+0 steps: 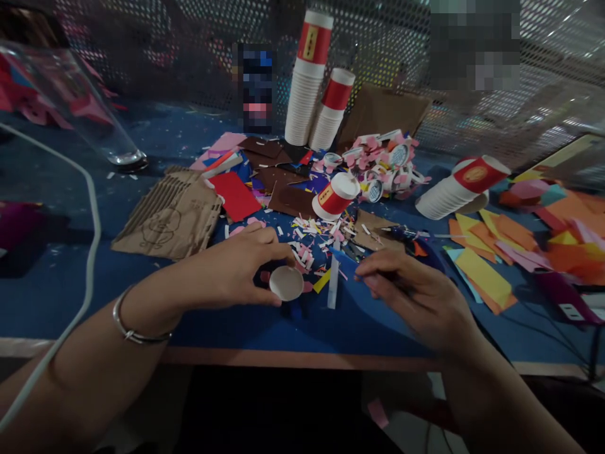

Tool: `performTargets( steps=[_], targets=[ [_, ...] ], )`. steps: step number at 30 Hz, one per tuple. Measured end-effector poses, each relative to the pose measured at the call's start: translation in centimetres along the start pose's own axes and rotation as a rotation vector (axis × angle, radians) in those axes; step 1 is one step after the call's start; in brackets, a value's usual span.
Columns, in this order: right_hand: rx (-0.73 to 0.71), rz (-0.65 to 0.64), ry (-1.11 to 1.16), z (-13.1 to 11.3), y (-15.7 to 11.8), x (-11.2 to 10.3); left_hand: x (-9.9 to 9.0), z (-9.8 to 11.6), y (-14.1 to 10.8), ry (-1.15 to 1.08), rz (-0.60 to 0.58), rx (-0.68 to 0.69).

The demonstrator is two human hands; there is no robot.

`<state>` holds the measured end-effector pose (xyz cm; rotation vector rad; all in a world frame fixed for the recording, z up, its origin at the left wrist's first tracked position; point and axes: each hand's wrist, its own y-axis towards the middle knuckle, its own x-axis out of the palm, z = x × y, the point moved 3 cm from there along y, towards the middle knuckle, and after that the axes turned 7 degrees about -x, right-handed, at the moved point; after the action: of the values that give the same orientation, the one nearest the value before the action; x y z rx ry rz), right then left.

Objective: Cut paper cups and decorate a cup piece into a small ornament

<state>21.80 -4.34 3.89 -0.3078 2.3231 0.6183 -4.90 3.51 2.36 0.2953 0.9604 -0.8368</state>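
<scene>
My left hand [253,261] is closed around a small white round piece [286,283], like a cut-off paper cup base, with bits of pink at its sides. It is held low over the blue tabletop near the front edge. Between the thumb and fingers of my right hand [401,287] is a thin blue pointed piece [344,257]; its material is unclear. That tip reaches over a pale strip [333,284] lying on the table. Scattered paper scraps [307,243] lie just beyond both hands. A red and white paper cup [336,197] leans among them.
Two tall paper cup stacks [302,101] stand at the back, and another stack [460,189] leans right. Finished-looking cup pieces with pink parts [385,164] form a pile. Corrugated cardboard [170,214] lies left, a glue gun [409,234] right, and a white cable [94,214] crosses the left side.
</scene>
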Motion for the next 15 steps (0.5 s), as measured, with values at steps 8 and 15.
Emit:
performTargets(
  steps=[8, 15],
  targets=[
    [0.333, -0.040, 0.803, 0.7, 0.4, 2.5, 0.0, 0.2, 0.0, -0.001, 0.001, -0.033],
    [0.319, 0.039, 0.804, 1.2, -0.3, 2.7, 0.3, -0.1, 0.1, 0.020, 0.038, 0.002]
  ],
)
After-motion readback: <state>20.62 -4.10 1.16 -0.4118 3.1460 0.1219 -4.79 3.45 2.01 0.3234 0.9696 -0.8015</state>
